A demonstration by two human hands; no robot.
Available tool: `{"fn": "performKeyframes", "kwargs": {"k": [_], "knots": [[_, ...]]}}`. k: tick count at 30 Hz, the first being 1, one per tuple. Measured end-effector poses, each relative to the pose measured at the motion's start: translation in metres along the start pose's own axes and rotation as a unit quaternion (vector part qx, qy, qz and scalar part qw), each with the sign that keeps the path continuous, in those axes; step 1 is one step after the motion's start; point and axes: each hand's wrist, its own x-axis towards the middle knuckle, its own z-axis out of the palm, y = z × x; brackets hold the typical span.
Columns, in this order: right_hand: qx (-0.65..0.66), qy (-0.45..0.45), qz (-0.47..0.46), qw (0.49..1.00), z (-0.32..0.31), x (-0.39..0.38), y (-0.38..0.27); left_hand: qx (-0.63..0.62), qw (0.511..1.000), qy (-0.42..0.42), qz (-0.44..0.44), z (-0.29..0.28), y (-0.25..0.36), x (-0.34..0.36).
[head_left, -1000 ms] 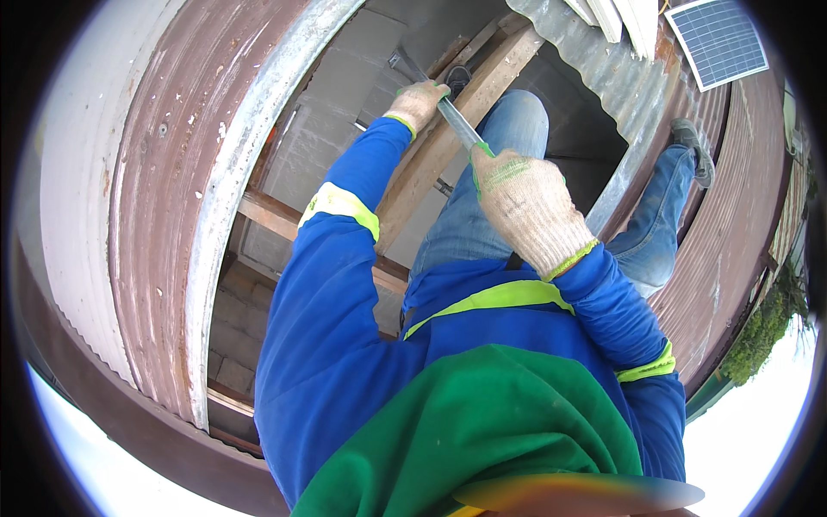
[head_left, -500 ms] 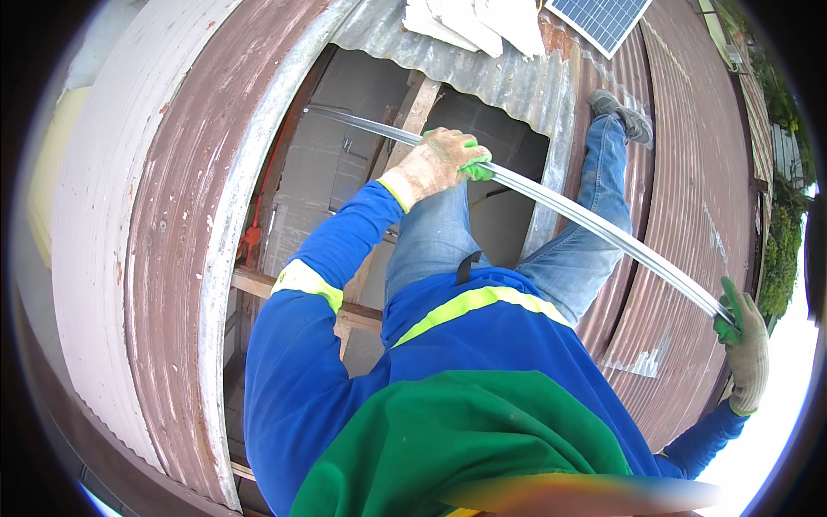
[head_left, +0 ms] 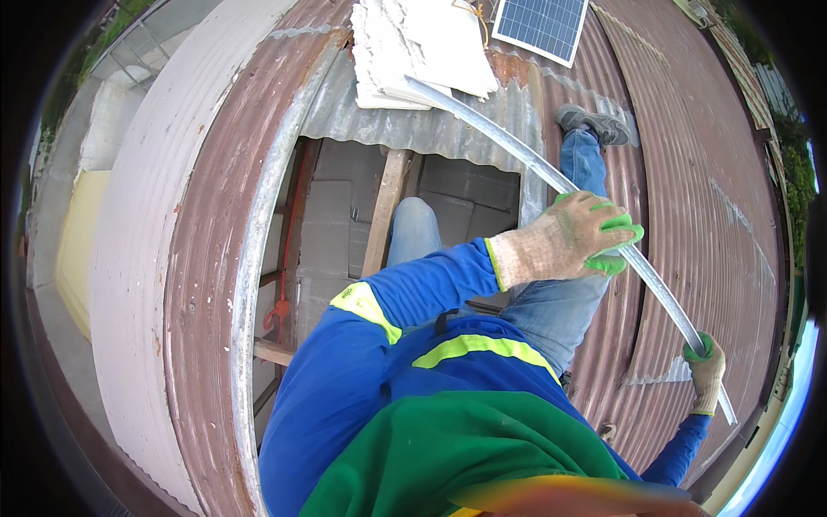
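Note:
A long, thin galvanized metal channel [head_left: 519, 149] runs slantwise from the white sheets at the top to the lower right. My left hand [head_left: 564, 239], in a beige work glove with green fingertips, is closed around it near its middle, over my right leg. Farther down, my right hand [head_left: 706, 377], gloved the same way, grips the channel close to its lower end, which sticks out a little past the glove. The upper end lies over or just above the white sheets; I cannot tell whether it touches them.
A roof opening [head_left: 332, 228] shows wooden beams [head_left: 385, 207] and a grey surface below; my left leg is in it. Corrugated brown sheets [head_left: 689, 215] lie to the right, under my right shoe. White sheets [head_left: 422, 47] and a solar panel [head_left: 541, 28] sit at the top.
The channel has swung out from over the opening to the right, its far end now up by the white sheets. My left hand has moved right and down; my right hand has shifted slightly inward.

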Motion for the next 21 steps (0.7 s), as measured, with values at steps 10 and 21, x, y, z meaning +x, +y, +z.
{"fn": "performKeyframes", "kwargs": {"k": [10, 21], "knots": [[0.296, 0.127, 0.254, 0.912, 0.219, 0.038, 0.109, 0.159, 0.763, 0.084, -0.621, -0.164, -0.431, -0.063], [0.480, 0.045, 0.353, 0.802, 0.326, 0.041, 0.088, 0.218, 0.752, -0.092, -0.615, -0.160, -0.544, -0.037]]}}
